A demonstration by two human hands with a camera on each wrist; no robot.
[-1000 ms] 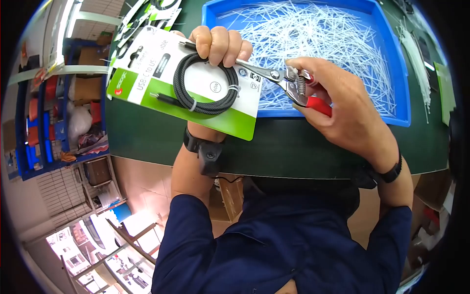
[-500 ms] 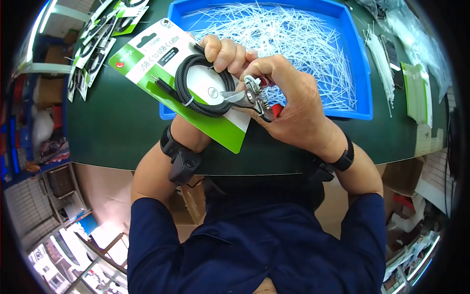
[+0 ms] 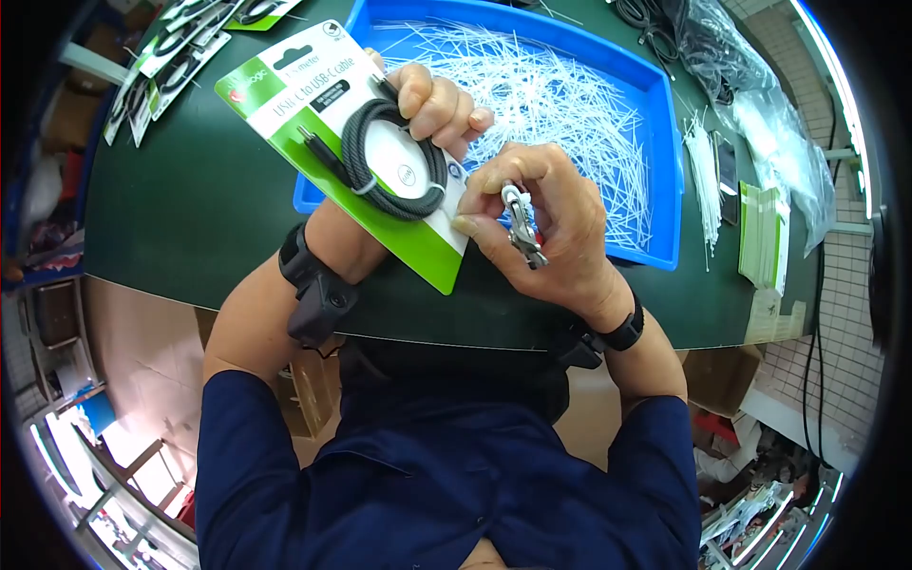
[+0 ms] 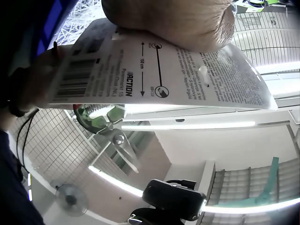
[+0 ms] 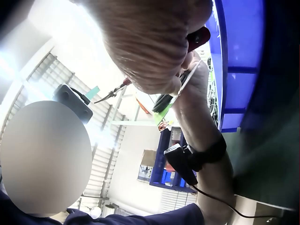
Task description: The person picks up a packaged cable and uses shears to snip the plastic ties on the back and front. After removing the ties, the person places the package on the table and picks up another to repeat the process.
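In the head view the left hand (image 3: 435, 106) grips the top edge of a green and white card (image 3: 418, 255), which carries a coiled black braided cable (image 3: 356, 142) bound with light ties. The right hand (image 3: 551, 223) holds the pliers (image 3: 522, 228) in its palm, jaws toward the person, while its thumb and forefinger touch the card's right edge. The left wrist view shows the card's printed back (image 4: 187, 84), with the pliers (image 4: 118, 139) below it. Red handle (image 5: 199, 39) and blades (image 5: 110, 95) stick out of the right hand in the right wrist view.
Behind the hands a blue tray (image 3: 665, 171) holds many thin white strips. Several carded cables (image 3: 176, 71) lie at the back left of the green table (image 3: 190, 218). On the right are a white strip bundle (image 3: 704, 180), stacked green cards (image 3: 760, 237) and clear plastic bags (image 3: 779, 142).
The pliers came across to the coil, then moved back off it and turned in the right hand. That hand's fingertips now touch the card's edge. The left hand keeps its grip.
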